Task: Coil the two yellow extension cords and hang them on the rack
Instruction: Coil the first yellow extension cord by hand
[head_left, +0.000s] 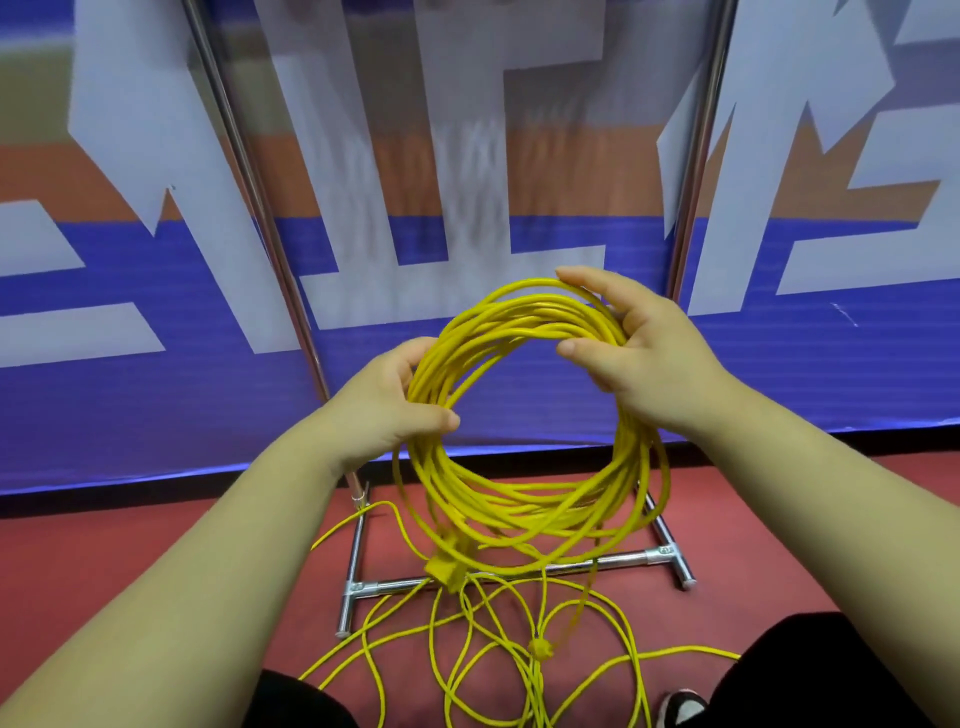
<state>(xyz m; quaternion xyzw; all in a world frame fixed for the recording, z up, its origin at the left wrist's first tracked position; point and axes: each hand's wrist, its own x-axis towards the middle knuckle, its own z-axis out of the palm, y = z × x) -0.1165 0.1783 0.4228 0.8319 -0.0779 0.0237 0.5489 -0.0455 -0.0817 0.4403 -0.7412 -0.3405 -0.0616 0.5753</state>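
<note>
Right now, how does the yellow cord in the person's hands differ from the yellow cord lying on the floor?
The held cord is wound into a round, many-looped coil; the floor cord sprawls in loose, crossing strands. The held cord is lifted, gripped by the left hand and right hand; the floor cord rests on the red floor by the base of the rack, untouched. Both are thin and bright yellow.

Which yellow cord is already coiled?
The coiled cord held between the left hand and right hand; the loose cord sprawls tangled on the floor.
</note>
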